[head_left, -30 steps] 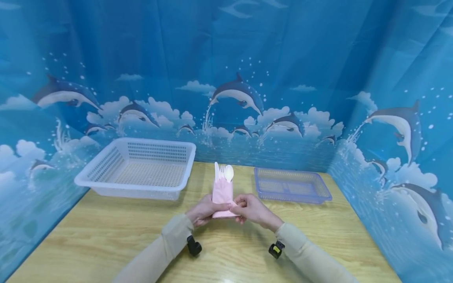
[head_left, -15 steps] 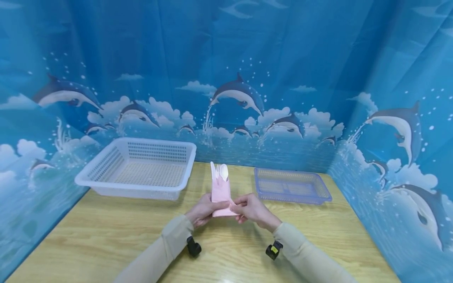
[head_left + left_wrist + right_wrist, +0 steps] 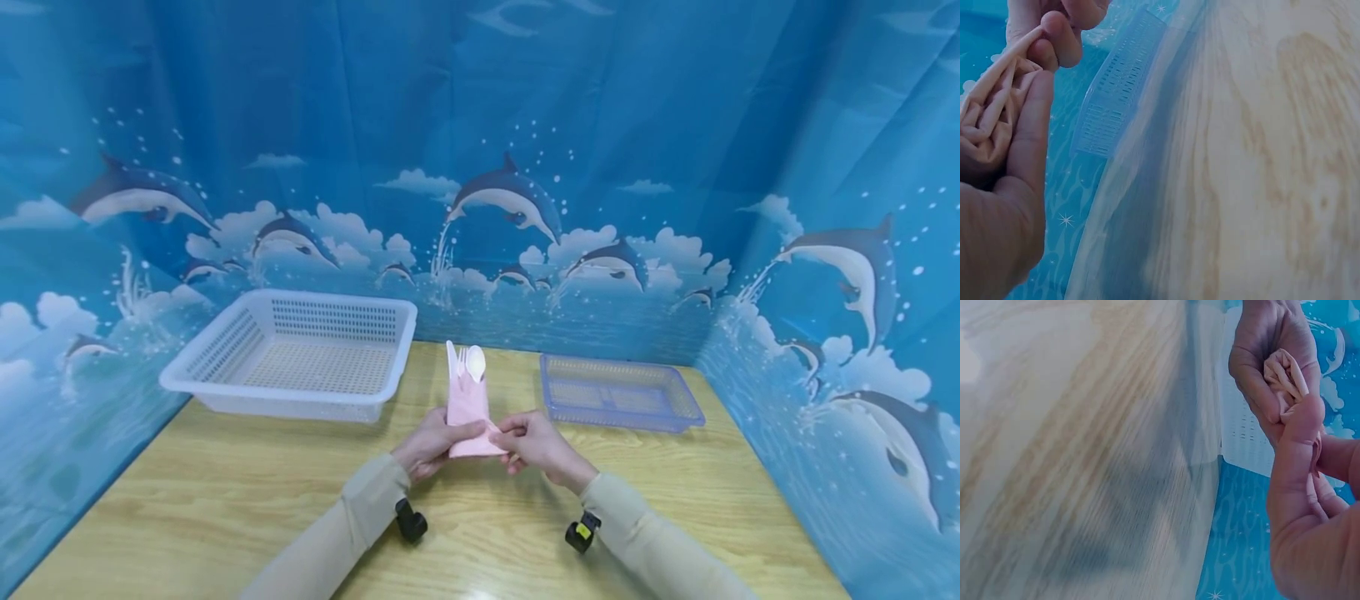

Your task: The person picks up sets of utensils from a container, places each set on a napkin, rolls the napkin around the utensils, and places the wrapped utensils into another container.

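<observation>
A pink napkin (image 3: pixel 468 402) is folded round a white knife (image 3: pixel 452 358), a fork (image 3: pixel 462 360) and a spoon (image 3: pixel 476 364), whose upper ends stick out of its top. My left hand (image 3: pixel 438 439) grips the bundle low down, thumb across its front. With thumb and fingers my right hand (image 3: pixel 542 450) pinches the napkin's lower right corner, drawn out to the side. In the left wrist view the gathered folds of the napkin (image 3: pixel 994 119) show at the bundle's lower end. Both hands are above the table, close together.
A white perforated basket (image 3: pixel 288 398) stands at the back left of the wooden table (image 3: pixel 480 517). At the back right is a smaller purple basket (image 3: pixel 622 421). A blue dolphin-print curtain (image 3: pixel 480 317) hangs behind and along both sides.
The bundle has tipped slightly to the left, so the knife, fork and spoon ends now lean left. Both hands keep their hold on the napkin and have hardly moved.
</observation>
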`<act>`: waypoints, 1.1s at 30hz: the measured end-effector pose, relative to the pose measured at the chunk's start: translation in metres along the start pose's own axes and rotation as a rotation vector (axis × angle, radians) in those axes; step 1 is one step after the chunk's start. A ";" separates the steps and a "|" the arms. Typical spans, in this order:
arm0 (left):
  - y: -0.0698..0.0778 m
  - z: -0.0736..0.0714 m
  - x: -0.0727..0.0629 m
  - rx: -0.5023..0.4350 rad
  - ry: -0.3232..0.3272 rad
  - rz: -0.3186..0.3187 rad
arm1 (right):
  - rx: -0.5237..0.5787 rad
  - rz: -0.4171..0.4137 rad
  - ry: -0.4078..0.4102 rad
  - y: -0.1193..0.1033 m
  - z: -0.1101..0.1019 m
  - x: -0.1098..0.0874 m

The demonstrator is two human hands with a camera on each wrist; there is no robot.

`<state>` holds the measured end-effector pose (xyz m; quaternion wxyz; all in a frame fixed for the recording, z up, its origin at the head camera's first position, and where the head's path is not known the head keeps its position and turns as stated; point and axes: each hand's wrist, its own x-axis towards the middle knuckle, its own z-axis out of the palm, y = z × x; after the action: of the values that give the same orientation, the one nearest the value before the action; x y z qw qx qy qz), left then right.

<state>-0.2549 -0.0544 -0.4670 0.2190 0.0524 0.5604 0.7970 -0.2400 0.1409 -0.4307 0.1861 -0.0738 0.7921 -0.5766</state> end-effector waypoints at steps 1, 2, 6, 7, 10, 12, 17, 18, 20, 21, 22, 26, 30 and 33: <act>0.000 0.000 0.000 0.002 0.003 0.000 | -0.004 -0.006 0.007 0.000 0.001 0.000; 0.001 0.001 0.000 0.001 0.005 0.000 | -0.010 -0.014 0.015 0.000 0.001 -0.001; 0.003 0.002 -0.001 -0.008 0.011 -0.005 | -0.026 -0.055 0.038 0.000 0.004 -0.004; 0.003 0.003 -0.001 -0.008 0.015 -0.006 | -0.026 -0.067 0.042 0.000 0.004 -0.005; 0.005 0.004 -0.001 0.005 0.037 0.001 | -0.021 -0.091 0.046 0.001 0.006 -0.006; 0.005 0.004 -0.001 0.021 0.058 0.008 | -0.011 -0.097 0.038 0.003 0.007 -0.005; 0.001 0.003 0.002 0.044 0.075 0.018 | -0.014 -0.090 0.016 0.007 0.008 -0.002; 0.000 0.003 0.002 0.044 0.069 0.019 | -0.016 -0.086 0.011 0.007 0.007 -0.002; -0.001 0.002 0.002 0.032 0.046 0.016 | -0.013 -0.077 -0.001 0.005 0.006 -0.002; -0.001 0.001 0.001 0.025 0.036 0.014 | -0.008 -0.074 -0.010 0.004 0.006 -0.003; -0.002 0.001 0.001 0.019 0.025 0.015 | 0.000 -0.071 -0.020 0.003 0.005 -0.003; -0.003 -0.001 0.001 0.009 0.009 0.012 | 0.040 -0.056 -0.052 0.003 0.004 -0.003; -0.002 -0.001 0.001 0.008 0.004 0.008 | 0.068 -0.041 -0.065 0.004 0.002 -0.002; -0.001 0.000 0.000 0.009 -0.004 0.008 | 0.083 -0.029 -0.045 0.004 0.003 -0.002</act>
<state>-0.2551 -0.0545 -0.4676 0.2166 0.0572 0.5635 0.7951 -0.2366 0.1405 -0.4342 0.1984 -0.0905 0.7620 -0.6098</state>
